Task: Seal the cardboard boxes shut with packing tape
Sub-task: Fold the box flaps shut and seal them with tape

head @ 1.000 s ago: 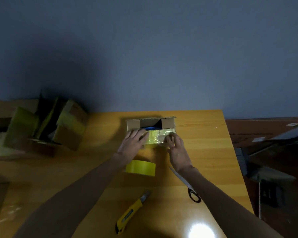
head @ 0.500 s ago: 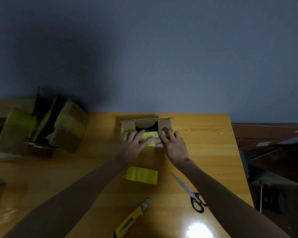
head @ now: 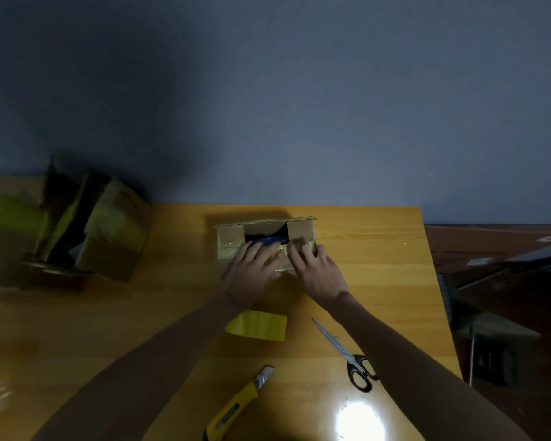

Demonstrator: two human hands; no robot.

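Observation:
A small cardboard box point(head: 229, 233) stands near the far edge of the wooden table point(head: 379, 265). Its top is partly open, and something blue point(head: 264, 240) shows in the gap. Yellowish tape covers its near flap. My left hand point(head: 250, 272) lies flat on that flap with the fingers spread. Beside it, my right hand point(head: 315, 268) presses on the right part of the flap, fingers straight. A yellow tape roll point(head: 256, 324) sits on the table just behind my hands.
Scissors point(head: 347, 354) lie to the right of the roll, and a yellow utility knife point(head: 239, 405) lies near the front edge. A heap of taped cardboard boxes point(head: 86, 230) fills the left. The table's right edge drops to a dark floor.
Both hands have slid further forward over the taped flap and come closer together. The view has tilted slightly, so the roll, scissors and knife sit lower in the frame.

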